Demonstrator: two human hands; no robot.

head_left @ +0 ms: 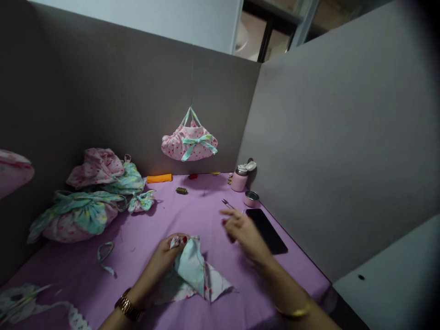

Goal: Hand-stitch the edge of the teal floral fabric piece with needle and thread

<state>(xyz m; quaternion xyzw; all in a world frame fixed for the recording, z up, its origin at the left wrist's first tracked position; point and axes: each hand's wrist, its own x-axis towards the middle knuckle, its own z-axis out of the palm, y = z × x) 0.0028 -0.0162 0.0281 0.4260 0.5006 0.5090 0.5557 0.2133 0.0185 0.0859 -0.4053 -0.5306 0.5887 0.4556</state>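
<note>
Forearms (275, 275) span purple cloth (195, 215) before grey partitions (326, 137), left fingers (184, 239) pinching printed fabric (191, 263), right fingers (235, 220) too blurred to tell.

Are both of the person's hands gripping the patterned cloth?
No, only the left hand grips the patterned cloth; the right hand is apart from it.

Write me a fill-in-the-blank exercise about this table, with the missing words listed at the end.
1. A piece of cloth is held in the person's ____ hand.
2. The gold bangle is on the person's ____ arm.
3. A round tin stands between the pink jar and the black ____.
4. The hanging pink bag has a ribbon tied in a ____.

Missing words: left; right; phone; bow.
</note>
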